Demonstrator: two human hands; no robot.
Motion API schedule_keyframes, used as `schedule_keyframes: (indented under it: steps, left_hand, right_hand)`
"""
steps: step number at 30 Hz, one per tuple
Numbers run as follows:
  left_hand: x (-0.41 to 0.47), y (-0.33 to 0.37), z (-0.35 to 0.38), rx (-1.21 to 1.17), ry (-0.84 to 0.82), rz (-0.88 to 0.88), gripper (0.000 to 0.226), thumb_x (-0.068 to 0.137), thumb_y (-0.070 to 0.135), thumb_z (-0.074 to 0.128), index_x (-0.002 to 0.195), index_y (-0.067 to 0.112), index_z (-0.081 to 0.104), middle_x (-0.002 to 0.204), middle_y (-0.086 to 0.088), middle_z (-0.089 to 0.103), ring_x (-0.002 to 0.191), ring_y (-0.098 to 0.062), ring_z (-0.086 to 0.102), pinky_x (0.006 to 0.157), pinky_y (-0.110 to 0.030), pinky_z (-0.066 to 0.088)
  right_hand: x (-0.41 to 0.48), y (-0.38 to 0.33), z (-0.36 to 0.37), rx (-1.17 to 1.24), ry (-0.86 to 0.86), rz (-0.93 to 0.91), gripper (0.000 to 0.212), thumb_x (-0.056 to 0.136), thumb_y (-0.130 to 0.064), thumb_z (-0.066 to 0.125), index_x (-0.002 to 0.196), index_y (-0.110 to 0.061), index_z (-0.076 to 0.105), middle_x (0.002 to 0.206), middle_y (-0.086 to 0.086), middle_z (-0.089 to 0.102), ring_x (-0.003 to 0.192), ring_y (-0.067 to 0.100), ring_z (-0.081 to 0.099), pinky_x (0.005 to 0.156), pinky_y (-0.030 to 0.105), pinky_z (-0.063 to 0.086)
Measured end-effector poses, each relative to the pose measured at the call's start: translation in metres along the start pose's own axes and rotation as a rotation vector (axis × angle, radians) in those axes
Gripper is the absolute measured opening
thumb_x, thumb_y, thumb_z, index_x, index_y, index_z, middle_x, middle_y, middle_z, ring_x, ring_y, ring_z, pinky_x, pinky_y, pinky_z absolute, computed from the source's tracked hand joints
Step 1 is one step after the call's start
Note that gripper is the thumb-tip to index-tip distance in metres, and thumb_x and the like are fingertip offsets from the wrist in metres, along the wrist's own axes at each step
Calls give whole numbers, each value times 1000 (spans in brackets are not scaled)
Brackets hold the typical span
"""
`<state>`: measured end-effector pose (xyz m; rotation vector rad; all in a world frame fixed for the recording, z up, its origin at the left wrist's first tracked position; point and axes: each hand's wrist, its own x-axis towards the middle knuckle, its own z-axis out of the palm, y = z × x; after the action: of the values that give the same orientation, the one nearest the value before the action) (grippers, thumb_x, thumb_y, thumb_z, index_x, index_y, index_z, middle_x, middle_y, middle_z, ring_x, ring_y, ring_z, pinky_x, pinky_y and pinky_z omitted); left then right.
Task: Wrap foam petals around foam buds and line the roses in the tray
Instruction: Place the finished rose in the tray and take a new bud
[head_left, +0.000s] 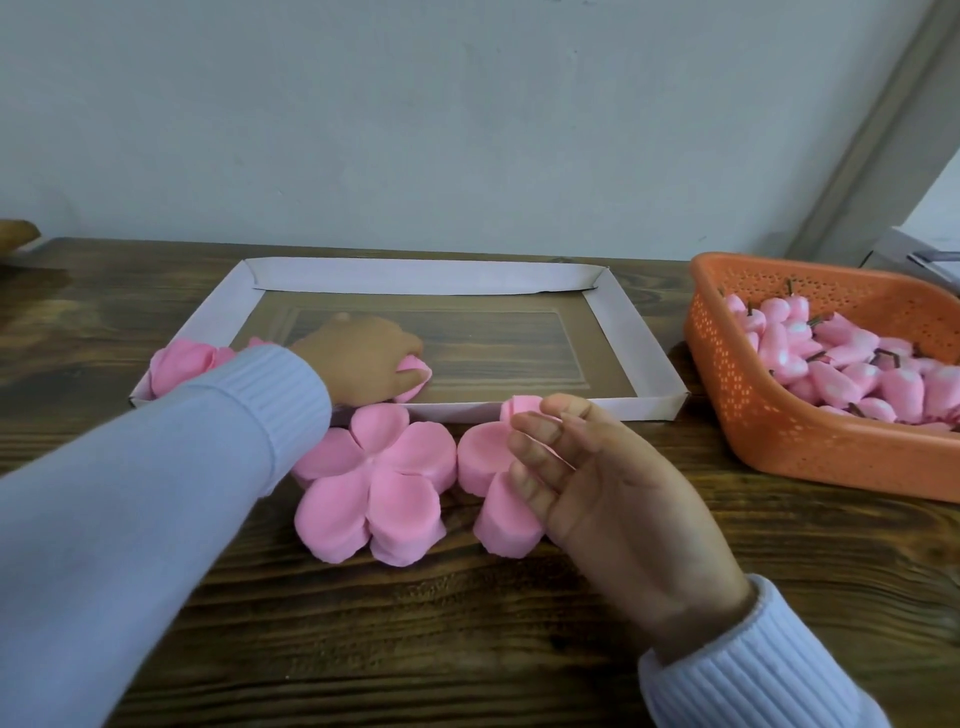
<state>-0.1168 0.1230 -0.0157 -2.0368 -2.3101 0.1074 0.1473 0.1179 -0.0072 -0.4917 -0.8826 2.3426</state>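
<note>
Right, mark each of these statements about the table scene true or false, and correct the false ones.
1. The left hand grips a pink foam rose inside the white cardboard tray. True.
2. The orange plastic mesh basket is empty. False: it holds a heap of pink foam buds.
3. A pink five-petal foam stack lies on the dark wooden table, in front of the tray. True.
4. The right hand reaches into the basket. False: it is over the table at a second pink petal stack, close to the tray's near wall.
</note>
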Motion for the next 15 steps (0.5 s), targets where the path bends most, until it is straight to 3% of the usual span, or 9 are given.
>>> schedule_keyframes:
  steps: [3, 6, 8, 12, 15]
  left_hand:
    - [-1, 5, -6, 178, -4, 25, 39, 97, 51, 31, 100, 25, 60, 100, 2, 61, 101, -21, 55, 83, -35, 28]
    - [-1, 10, -20, 52, 6, -77, 48, 98, 55, 23, 115, 26, 58, 113, 0, 62, 113, -23, 52, 101, -41, 24]
    - [-3, 9, -38, -88, 119, -182, 47, 99, 52, 19, 115, 26, 55, 110, 0, 60, 116, -25, 51, 106, -45, 20]
    - [-17, 6, -76, -447, 468, -343, 38, 96, 48, 31, 97, 19, 56, 97, -2, 59, 101, -27, 54, 96, -41, 38]
    - [-40, 22, -91, -980, 743, -409, 21, 92, 30, 47, 87, 20, 65, 93, 0, 69, 85, -13, 62, 76, -20, 46]
  right_hand:
    - [0, 0, 0, -4, 8, -1, 13, 65, -14, 66, 74, -16, 76, 87, 10, 71, 77, 16, 70, 70, 27, 57]
    - [0, 0, 1, 0, 9, 1, 14, 66, -14, 63, 73, -16, 76, 86, 10, 71, 76, 17, 69, 70, 27, 57]
    - [-1, -1, 1, 4, 13, 4, 14, 66, -14, 63, 73, -16, 76, 86, 10, 71, 76, 17, 69, 70, 28, 57]
    - [-1, -1, 1, 15, 12, 2, 14, 69, -12, 62, 76, -14, 74, 86, 11, 70, 77, 18, 69, 71, 28, 58]
    - [-2, -2, 1, 25, 9, -1, 14, 69, -12, 64, 78, -13, 74, 87, 12, 70, 77, 19, 69, 71, 29, 59]
